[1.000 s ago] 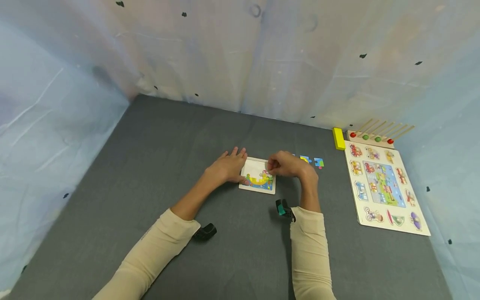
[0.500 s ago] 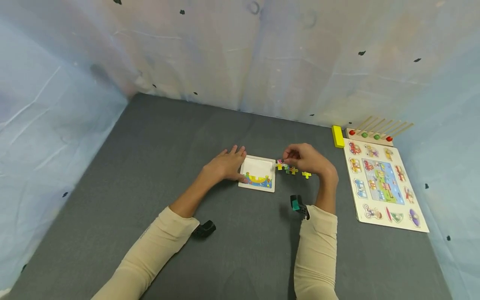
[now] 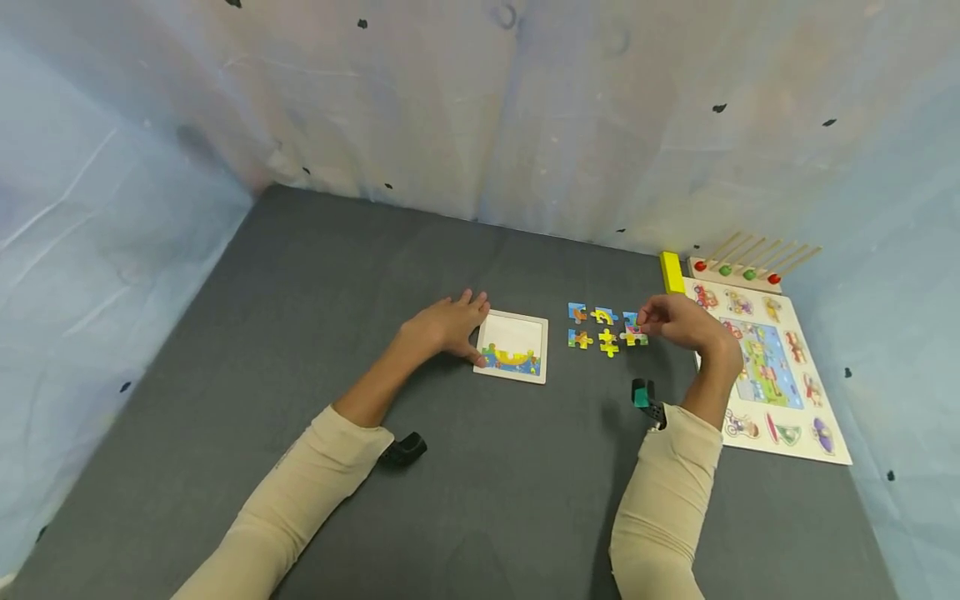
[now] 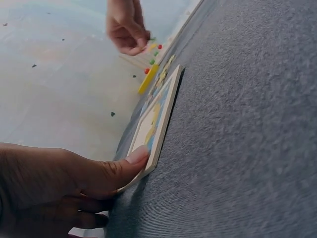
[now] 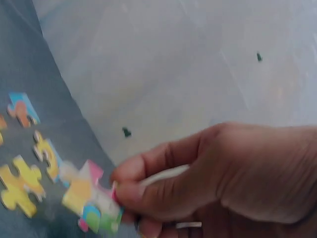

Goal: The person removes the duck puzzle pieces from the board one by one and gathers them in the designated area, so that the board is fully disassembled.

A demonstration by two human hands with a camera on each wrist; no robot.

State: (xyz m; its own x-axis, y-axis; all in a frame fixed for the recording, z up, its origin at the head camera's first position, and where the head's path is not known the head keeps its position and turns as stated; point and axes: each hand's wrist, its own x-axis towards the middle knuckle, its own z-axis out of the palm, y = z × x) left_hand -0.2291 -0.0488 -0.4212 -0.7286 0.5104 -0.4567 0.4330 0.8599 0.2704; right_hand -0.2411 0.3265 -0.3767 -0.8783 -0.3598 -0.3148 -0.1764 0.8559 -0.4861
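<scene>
A small wooden puzzle tray [image 3: 514, 332] lies flat in the head view, its lower part filled with blue and yellow jigsaw pieces and its upper part bare. My left hand [image 3: 444, 327] rests at its left edge, fingers extended and thumb on the near left corner of the rim. To the right, my right hand [image 3: 682, 321] pinches a jigsaw piece [image 5: 89, 198] with pink, yellow and green on it between thumb and fingertips. Several loose pieces, such as a yellow one [image 3: 608, 342] and a blue-orange one [image 3: 577, 312], lie between tray and right hand.
Right of the right hand lies a large picture board [image 3: 791, 425] with vehicles. Behind it stand a yellow block [image 3: 672, 272] and a wooden rack with thin sticks and red and green beads [image 3: 725, 270]. Plastic sheeting [image 3: 420, 117] walls the dark table's far side.
My right hand has moved right, from the tray past the loose pieces, and now pinches a piece at their right end. The pink piece left the tray area. My left hand stays at the tray.
</scene>
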